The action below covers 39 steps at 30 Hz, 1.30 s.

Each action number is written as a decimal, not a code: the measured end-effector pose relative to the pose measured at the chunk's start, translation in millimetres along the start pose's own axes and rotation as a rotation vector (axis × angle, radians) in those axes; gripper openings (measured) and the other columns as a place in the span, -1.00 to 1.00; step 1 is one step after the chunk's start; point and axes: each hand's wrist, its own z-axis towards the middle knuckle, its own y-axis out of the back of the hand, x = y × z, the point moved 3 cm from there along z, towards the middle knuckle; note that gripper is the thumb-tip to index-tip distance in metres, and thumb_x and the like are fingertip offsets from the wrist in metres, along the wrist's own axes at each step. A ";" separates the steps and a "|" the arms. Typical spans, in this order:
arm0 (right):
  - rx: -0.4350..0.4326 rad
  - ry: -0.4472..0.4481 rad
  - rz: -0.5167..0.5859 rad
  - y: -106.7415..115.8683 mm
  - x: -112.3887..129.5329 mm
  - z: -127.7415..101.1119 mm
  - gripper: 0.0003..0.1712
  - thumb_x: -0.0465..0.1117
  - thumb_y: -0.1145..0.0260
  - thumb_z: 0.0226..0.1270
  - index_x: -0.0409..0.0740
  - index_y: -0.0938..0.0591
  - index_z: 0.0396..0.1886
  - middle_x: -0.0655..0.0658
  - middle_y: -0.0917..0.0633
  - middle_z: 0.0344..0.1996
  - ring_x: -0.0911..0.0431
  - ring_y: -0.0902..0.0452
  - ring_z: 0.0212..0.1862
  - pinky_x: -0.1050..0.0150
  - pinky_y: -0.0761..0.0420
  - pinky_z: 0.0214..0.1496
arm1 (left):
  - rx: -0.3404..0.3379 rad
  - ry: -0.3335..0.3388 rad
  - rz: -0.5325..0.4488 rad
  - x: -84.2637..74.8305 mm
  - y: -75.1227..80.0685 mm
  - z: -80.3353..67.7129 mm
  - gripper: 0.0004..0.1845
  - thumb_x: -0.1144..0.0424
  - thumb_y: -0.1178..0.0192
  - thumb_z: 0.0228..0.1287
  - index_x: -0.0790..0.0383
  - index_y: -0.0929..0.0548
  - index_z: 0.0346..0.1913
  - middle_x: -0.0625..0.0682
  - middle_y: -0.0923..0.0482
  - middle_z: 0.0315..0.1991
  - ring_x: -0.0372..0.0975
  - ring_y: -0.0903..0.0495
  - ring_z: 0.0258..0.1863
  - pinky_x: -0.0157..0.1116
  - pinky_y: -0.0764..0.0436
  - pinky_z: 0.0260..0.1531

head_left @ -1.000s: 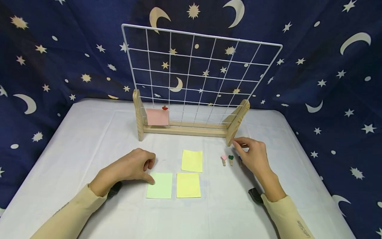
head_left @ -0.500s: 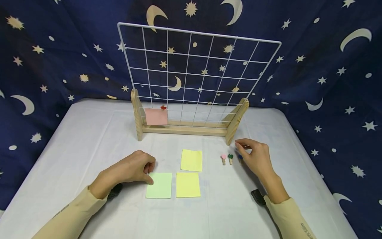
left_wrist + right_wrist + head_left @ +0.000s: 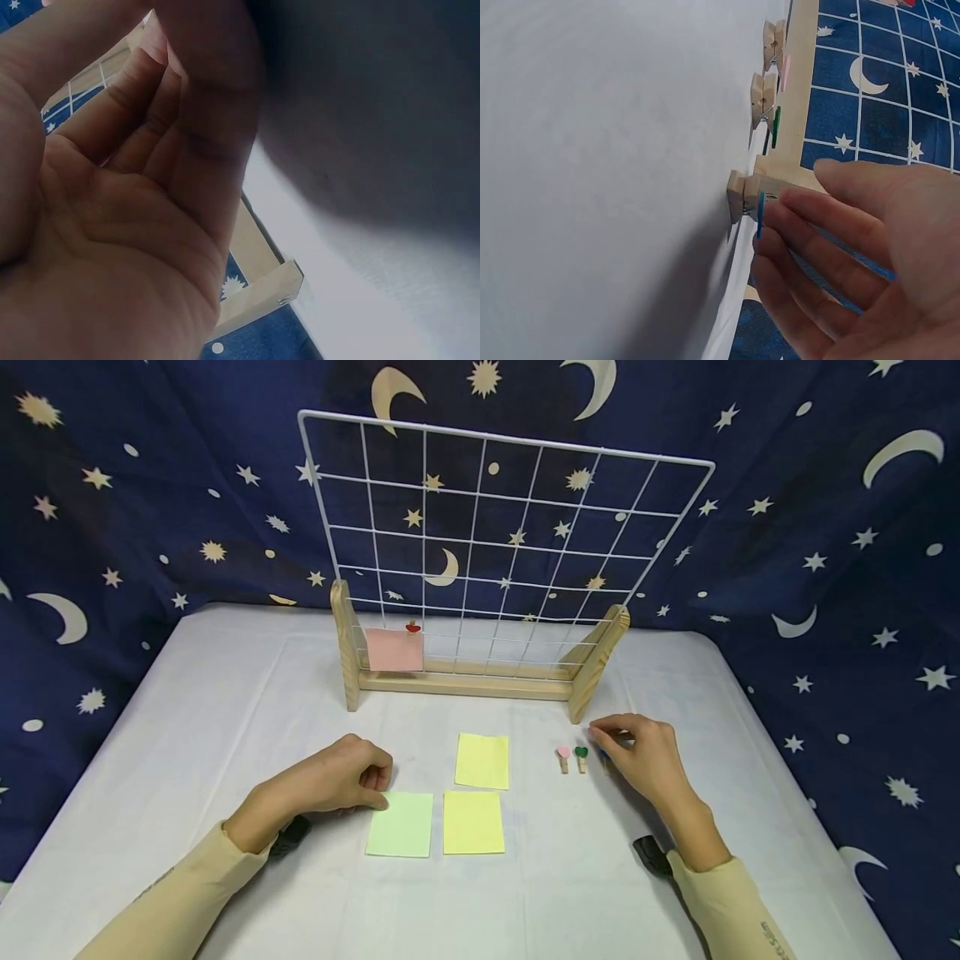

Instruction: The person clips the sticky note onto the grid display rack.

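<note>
Three small wooden clips lie in a row on the white tablecloth: a pink-heart clip (image 3: 563, 758), a green-heart clip (image 3: 581, 757) and a blue-heart clip (image 3: 746, 196). My right hand (image 3: 609, 745) hovers over the blue-heart clip, and its fingertips (image 3: 780, 201) touch the clip's end with the thumb apart. My left hand (image 3: 372, 785) rests loosely curled on the cloth by the top left corner of a green note (image 3: 400, 824), holding nothing. Two yellow notes (image 3: 482, 761) (image 3: 473, 822) lie between the hands.
A white wire grid (image 3: 495, 535) stands in a wooden base (image 3: 465, 685) at the back of the table. A pink note (image 3: 393, 650) hangs on its lowest row from a red-heart clip (image 3: 412, 627). A dark star-and-moon cloth hangs behind.
My right hand has come down and slightly nearer, from beside the stand's right foot onto the blue-heart clip. My left index finger has drawn back off the green note's corner.
</note>
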 end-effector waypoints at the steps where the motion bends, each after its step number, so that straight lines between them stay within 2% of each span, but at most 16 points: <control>1: 0.014 -0.002 -0.007 -0.5 -0.4 -0.2 -0.90 -0.27 -0.56 0.29 -0.15 -0.86 -0.22 -0.12 -0.86 -0.30 -0.04 -0.82 -0.30 -0.05 -0.73 -0.25 | 0.002 0.003 0.002 0.0 0.1 -0.1 -0.68 0.34 -0.57 0.14 0.05 -0.57 -0.50 -0.18 -0.44 -0.66 -0.42 -0.44 -0.69 -0.40 -0.49 -0.52; 8: 0.105 -0.005 -0.021 -2.3 -1.3 -1.7 -0.94 -0.22 -0.60 0.25 -0.06 -0.88 -0.29 0.00 -0.84 -0.36 0.16 -0.70 -0.36 0.24 -0.65 -0.30 | -0.001 0.014 0.000 1.7 -0.2 -0.2 -0.68 0.32 -0.57 0.15 0.04 -0.56 -0.50 -0.18 -0.43 -0.66 -0.40 -0.44 -0.69 -0.39 -0.49 -0.50; 11: 0.132 0.000 -0.016 -2.6 -1.9 -1.9 -0.94 -0.22 -0.61 0.24 -0.05 -0.88 -0.30 0.02 -0.82 -0.36 0.22 -0.65 -0.37 0.31 -0.62 -0.32 | 0.001 0.018 -0.008 2.0 -0.8 -0.1 -0.68 0.32 -0.56 0.16 0.04 -0.56 -0.50 -0.18 -0.43 -0.67 -0.40 -0.44 -0.70 -0.39 -0.49 -0.51; 17: 0.174 -0.004 0.005 -2.1 -2.9 -1.7 -0.91 -0.24 -0.60 0.24 -0.06 -0.87 -0.26 0.01 -0.83 -0.32 0.18 -0.70 -0.31 0.28 -0.67 -0.26 | 0.001 0.021 -0.028 1.0 -0.8 -1.0 -0.68 0.34 -0.56 0.16 0.06 -0.57 -0.50 -0.17 -0.44 -0.67 -0.40 -0.44 -0.71 -0.39 -0.50 -0.53; 23: 0.253 -0.046 0.006 4.4 -4.3 -2.1 -0.89 -0.24 -0.55 0.32 -0.07 -0.86 -0.17 -0.05 -0.84 -0.21 0.06 -0.76 -0.21 0.16 -0.71 -0.18 | 0.002 0.022 -0.035 0.6 0.4 -0.5 -0.68 0.35 -0.56 0.15 0.07 -0.57 -0.50 -0.15 -0.44 -0.67 -0.39 -0.44 -0.73 -0.39 -0.51 -0.53; 27: 0.302 -0.084 0.005 9.8 -5.1 0.1 -0.86 -0.25 -0.54 0.34 -0.11 -0.85 -0.13 -0.04 -0.80 -0.28 0.07 -0.72 -0.22 0.12 -0.73 -0.16 | 0.005 0.034 -0.046 1.8 1.7 0.2 -0.68 0.35 -0.56 0.16 0.07 -0.57 -0.49 -0.14 -0.44 -0.66 -0.39 -0.45 -0.74 -0.39 -0.53 -0.55; 29: 0.311 -0.097 0.003 11.3 -5.7 0.9 -0.84 -0.24 -0.55 0.33 -0.12 -0.85 -0.12 -0.01 -0.78 -0.33 0.09 -0.69 -0.25 0.16 -0.71 -0.17 | 0.009 0.044 -0.056 2.4 2.1 0.3 -0.69 0.35 -0.56 0.16 0.07 -0.57 -0.49 -0.14 -0.44 -0.66 -0.38 -0.46 -0.75 -0.38 -0.53 -0.57; 34: 0.289 -0.113 -0.010 13.0 -8.1 -0.1 -0.86 -0.22 -0.60 0.25 -0.09 -0.85 -0.21 0.07 -0.79 -0.43 0.15 -0.68 -0.33 0.31 -0.63 -0.24 | 0.013 0.057 -0.059 2.8 1.7 0.6 -0.68 0.36 -0.56 0.14 0.07 -0.56 -0.49 -0.14 -0.43 -0.67 -0.38 -0.46 -0.76 -0.38 -0.53 -0.57; 39: 0.292 -0.119 -0.004 13.0 -8.4 -2.1 -0.88 -0.24 -0.64 0.18 -0.04 -0.84 -0.31 0.10 -0.76 -0.50 0.19 -0.66 -0.38 0.35 -0.61 -0.28 | 0.016 0.057 -0.055 3.1 0.0 0.8 -0.67 0.36 -0.56 0.14 0.07 -0.55 -0.50 -0.14 -0.42 -0.67 -0.39 -0.45 -0.75 -0.39 -0.52 -0.55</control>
